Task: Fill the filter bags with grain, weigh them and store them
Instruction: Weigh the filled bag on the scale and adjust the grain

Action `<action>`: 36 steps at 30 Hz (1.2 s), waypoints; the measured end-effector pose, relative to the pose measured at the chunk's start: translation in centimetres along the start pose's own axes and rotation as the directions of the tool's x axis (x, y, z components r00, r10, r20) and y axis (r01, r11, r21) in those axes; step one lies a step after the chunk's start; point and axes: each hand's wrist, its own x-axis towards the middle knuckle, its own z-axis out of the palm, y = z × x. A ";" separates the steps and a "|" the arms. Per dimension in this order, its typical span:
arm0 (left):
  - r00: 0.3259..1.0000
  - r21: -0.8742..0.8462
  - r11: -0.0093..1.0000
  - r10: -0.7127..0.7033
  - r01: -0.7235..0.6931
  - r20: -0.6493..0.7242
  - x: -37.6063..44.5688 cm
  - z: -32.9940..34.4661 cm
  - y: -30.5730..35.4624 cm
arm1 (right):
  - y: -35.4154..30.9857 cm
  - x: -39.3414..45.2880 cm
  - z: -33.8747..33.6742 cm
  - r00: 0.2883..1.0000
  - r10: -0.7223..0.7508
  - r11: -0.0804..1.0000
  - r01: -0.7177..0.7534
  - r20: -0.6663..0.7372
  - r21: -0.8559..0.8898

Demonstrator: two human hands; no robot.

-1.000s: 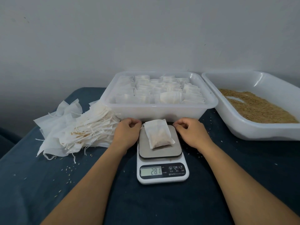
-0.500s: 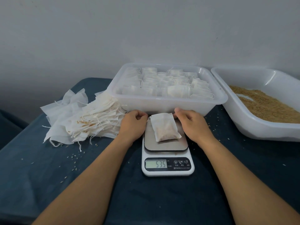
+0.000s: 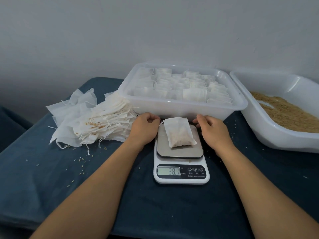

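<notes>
Head view, wide-angle. Light dim, cool, diffuse; no hard shadows. Wall [image 3: 155, 28] grades from pale at right to dark grey at lower left. Soft shade beneath the storage tray [image 3: 183, 107], just beyond the fingers [image 3: 151, 118] of the left hand. Weak glare on the grain tub [image 3: 293, 83] inner wall, far right of the fingers. Scale [image 3: 180, 152] display legible, 38.1, below the fingers. Barrel distortion bends cloth [image 3: 51, 178] edges and forearms at the borders. Slight softness and compression blur overall, corners vignetted
</notes>
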 end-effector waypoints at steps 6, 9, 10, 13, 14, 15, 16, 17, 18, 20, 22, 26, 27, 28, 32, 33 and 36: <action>0.999 -0.111 0.992 -0.053 0.052 -0.004 0.2 -0.3 0.2 | 0.2 0.1 -0.2 1.000 0.009 1.000 -0.009 0.011 0.011; 0.997 -0.141 0.988 -0.073 0.071 -0.010 0.3 -0.3 0.2 | 0.2 0.1 -0.2 1.000 0.001 1.000 -0.001 0.022 0.000; 0.997 -0.145 0.986 -0.079 0.077 -0.011 0.3 -0.3 0.3 | 0.1 0.1 -0.2 1.000 -0.001 1.000 0.001 0.025 -0.002; 0.996 -0.164 0.983 -0.084 0.081 -0.012 0.3 -0.3 0.3 | 0.0 0.0 -0.1 0.999 -0.014 1.000 0.014 0.037 -0.002; 0.996 -0.169 0.982 -0.083 0.080 -0.013 0.3 -0.3 0.3 | 0.0 0.0 -0.1 0.999 -0.017 1.000 0.017 0.039 0.001; 0.996 -0.174 0.982 -0.083 0.079 -0.016 0.3 -0.3 0.3 | 0.0 0.0 -0.1 0.999 -0.018 1.000 0.018 0.039 0.005; 0.996 -0.180 0.981 -0.082 0.077 -0.020 0.3 -0.3 0.4 | 0.0 -0.1 -0.1 0.999 -0.019 1.000 0.019 0.039 0.008; 0.996 -0.187 0.979 -0.082 0.076 -0.024 0.3 -0.3 0.4 | -0.1 -0.1 -0.1 0.999 -0.020 1.000 0.019 0.039 0.009; 0.996 -0.196 0.978 -0.084 0.077 -0.027 0.3 -0.3 0.4 | -0.1 -0.1 -0.1 0.999 -0.021 1.000 0.020 0.037 0.009; 0.995 -0.217 0.973 -0.092 0.083 -0.030 0.3 -0.4 0.5 | 0.0 -0.1 -0.1 0.999 -0.020 1.000 0.019 0.036 0.017; 0.995 -0.234 0.968 -0.099 0.089 -0.031 0.3 -0.4 0.5 | 0.1 0.0 -0.1 0.999 -0.013 0.999 0.012 0.034 0.033; 0.994 -0.251 0.963 -0.103 0.094 -0.023 0.3 -0.5 0.6 | 0.2 0.1 0.0 0.999 -0.005 0.999 0.003 0.033 0.045; 0.995 -0.255 0.962 -0.102 0.093 -0.022 0.3 -0.5 0.7 | 0.2 0.1 0.0 0.999 -0.005 0.999 0.004 0.032 0.043; 0.995 -0.259 0.961 -0.100 0.091 -0.022 0.3 -0.5 0.7 | 0.2 0.1 0.0 0.999 -0.006 0.999 0.005 0.031 0.043; 0.996 -0.281 0.956 -0.089 0.080 -0.019 0.3 -0.6 1.0 | 0.0 0.1 0.0 0.999 -0.030 0.996 0.027 0.042 0.080; 0.996 -0.285 0.955 -0.088 0.079 -0.019 0.2 -0.6 1.1 | 0.0 0.1 0.0 0.998 -0.044 0.996 0.039 0.053 0.085; 0.996 -0.292 0.954 -0.085 0.072 -0.030 0.2 -0.7 1.3 | -0.2 0.2 0.2 0.995 -0.075 0.995 0.070 0.071 0.072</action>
